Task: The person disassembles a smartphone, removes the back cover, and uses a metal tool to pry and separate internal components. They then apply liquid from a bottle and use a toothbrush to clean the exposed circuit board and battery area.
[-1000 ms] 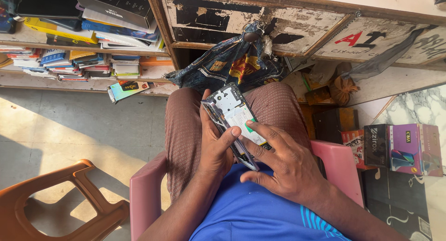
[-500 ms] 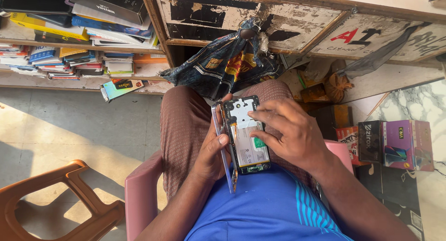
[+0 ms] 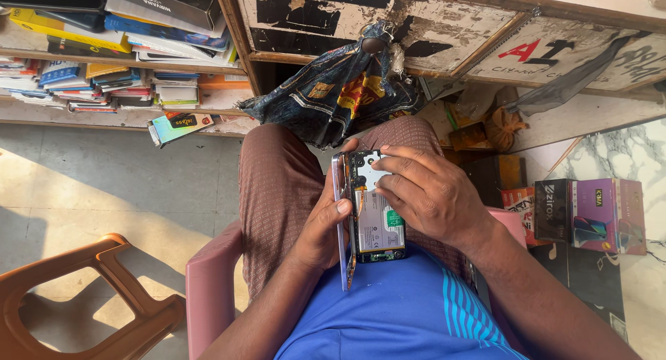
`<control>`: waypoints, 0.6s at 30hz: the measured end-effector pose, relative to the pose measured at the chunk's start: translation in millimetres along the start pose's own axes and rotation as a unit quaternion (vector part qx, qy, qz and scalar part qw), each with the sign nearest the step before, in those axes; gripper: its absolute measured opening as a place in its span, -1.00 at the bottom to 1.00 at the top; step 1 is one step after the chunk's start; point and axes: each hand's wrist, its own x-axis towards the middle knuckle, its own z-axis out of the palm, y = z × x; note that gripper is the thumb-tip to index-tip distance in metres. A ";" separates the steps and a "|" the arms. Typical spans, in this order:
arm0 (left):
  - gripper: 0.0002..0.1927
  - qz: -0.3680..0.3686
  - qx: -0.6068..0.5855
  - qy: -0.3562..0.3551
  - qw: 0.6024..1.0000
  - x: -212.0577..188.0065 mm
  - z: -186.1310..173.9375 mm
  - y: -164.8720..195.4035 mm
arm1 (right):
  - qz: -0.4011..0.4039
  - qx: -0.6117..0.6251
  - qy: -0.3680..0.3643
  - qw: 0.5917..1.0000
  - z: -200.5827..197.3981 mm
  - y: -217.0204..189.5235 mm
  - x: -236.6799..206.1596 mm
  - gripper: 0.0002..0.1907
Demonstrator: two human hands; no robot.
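A person sits on a pink chair (image 3: pixel 208 290) and holds an opened phone (image 3: pixel 374 214) over their lap. The phone's inside faces up, with its battery (image 3: pixel 380 225) showing. The left hand (image 3: pixel 322 225) wraps around the phone's left side. Its fingers are curled shut on the phone, and the thumb rests on the edge by the battery. A thin panel (image 3: pixel 343 228) stands on its edge at the phone's left side, held in the same hand. The right hand (image 3: pixel 427 193) lies over the phone's right side, with its fingers bent and touching the top part. A dark patterned cloth (image 3: pixel 333 89) hangs just above the knees. Stacks of books (image 3: pixel 104 55) fill a shelf to the left. A brown chair (image 3: pixel 83 297) stands on the floor nearby. Small boxes (image 3: pixel 590 214) sit to the right.
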 end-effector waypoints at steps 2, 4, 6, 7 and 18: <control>0.22 0.000 0.006 0.001 1.000 -0.4 0.0 -0.8 | -0.003 0.007 0.007 1.000 1.6 1.6 -0.5 -0.82; 0.21 0.001 0.004 -0.001 1.000 -0.6 -0.7 -2.1 | -0.006 0.008 0.014 1.000 4.0 2.1 -0.7 -0.83; 0.19 0.003 -0.005 -0.003 1.000 -1.4 -1.8 -3.9 | -0.006 0.013 0.031 0.999 8.0 1.8 -1.1 -0.83; 0.18 0.004 -0.005 -0.003 1.000 -1.3 -2.9 -4.4 | -0.005 0.014 0.040 0.999 10.1 2.0 -1.7 -0.83; 0.21 -0.019 -0.007 0.001 1.000 3.1 -2.1 -6.1 | 0.079 0.154 0.140 0.975 19.4 19.2 -11.5 -0.85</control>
